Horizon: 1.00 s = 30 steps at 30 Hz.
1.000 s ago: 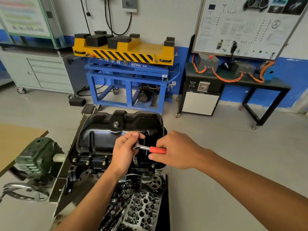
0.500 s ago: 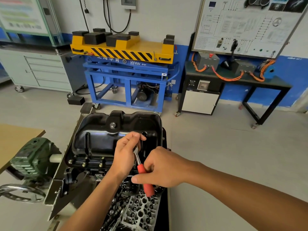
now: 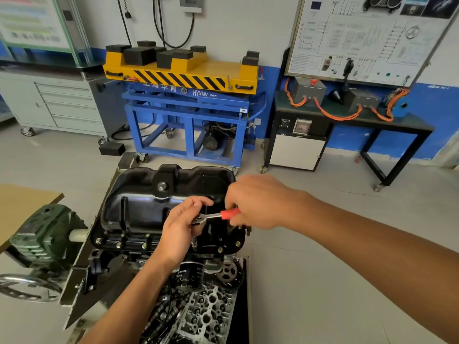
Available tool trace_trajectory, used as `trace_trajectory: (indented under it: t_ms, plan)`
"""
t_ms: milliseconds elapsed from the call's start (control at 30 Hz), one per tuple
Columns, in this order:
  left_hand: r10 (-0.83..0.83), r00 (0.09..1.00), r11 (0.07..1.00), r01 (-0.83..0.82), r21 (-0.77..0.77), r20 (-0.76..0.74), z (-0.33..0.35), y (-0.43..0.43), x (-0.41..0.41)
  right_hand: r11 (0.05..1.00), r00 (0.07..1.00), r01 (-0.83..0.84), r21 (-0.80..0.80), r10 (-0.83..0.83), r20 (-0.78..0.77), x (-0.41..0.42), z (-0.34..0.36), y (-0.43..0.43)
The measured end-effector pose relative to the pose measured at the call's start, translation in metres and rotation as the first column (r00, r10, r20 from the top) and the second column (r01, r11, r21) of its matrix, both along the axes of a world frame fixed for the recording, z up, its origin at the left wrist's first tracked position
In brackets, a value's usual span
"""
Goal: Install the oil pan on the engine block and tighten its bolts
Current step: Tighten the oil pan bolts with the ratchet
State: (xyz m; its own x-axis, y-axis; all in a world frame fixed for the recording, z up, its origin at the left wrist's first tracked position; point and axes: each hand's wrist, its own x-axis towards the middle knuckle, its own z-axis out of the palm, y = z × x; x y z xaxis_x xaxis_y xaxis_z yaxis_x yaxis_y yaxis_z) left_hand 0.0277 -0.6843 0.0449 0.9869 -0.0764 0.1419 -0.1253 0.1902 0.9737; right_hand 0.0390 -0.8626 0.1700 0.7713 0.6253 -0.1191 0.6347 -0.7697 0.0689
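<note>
Workshop floor is grey concrete, with a blue and yellow lift table [image 3: 181,78] against the far wall. The black oil pan [image 3: 149,209] sits on the upturned engine [image 3: 206,309], which is carried in a stand. Its flange lies flat, with bolts [image 3: 118,244] showing along the near edge.

The left hand [image 3: 178,229] is curled over the head of the ratchet [image 3: 229,214], above an extension bar [image 3: 194,244] that drops to the near flange. The right hand [image 3: 255,202] is clamped round the red handle, which points right. Whether the socket is fully seated on its bolt cannot be seen.

Judgement: bolt tightening is under way.

Recommended practice:
- Press straight down with the left hand so the extension bar stands upright and the socket does not slip off.
- Swing the handle in short, level strokes.
- Bring every bolt to snug before final tightening, working across the pan. Uneven or heavy pull is likely to distort the thin flange.
</note>
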Motion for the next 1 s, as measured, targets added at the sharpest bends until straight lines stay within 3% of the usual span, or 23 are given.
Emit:
trace_trajectory:
  t_ms: [167, 300, 500, 800, 1000]
  plan:
    - [-0.105, 0.994, 0.995, 0.104, 0.006, 0.018, 0.002, 0.000, 0.003, 1.000, 0.979, 0.002, -0.023, 0.003, 0.206, 0.010, 0.000, 0.012]
    - [-0.142, 0.990, 0.990, 0.142, 0.012, -0.007, 0.004, 0.001, 0.005, 1.000, 0.972, 0.010, 0.024, -0.015, 0.234, 0.012, -0.008, 0.008]
    - [-0.161, 0.987, 0.987, 0.161, 0.029, -0.002, 0.003, 0.003, 0.012, 0.994, 0.982, 0.039, 0.102, -0.058, 0.183, 0.004, -0.020, -0.006]
    - [0.042, 0.998, 0.996, -0.045, 0.075, 0.040, 0.005, -0.003, 0.007, 0.957, 0.989, 0.078, 0.278, -0.041, -0.139, -0.033, -0.027, 0.004]
    - [0.029, 0.998, 0.996, -0.033, 0.080, 0.060, 0.004, -0.002, 0.004, 0.930, 0.994, 0.029, 0.367, 0.012, -0.109, -0.057, -0.038, 0.035]
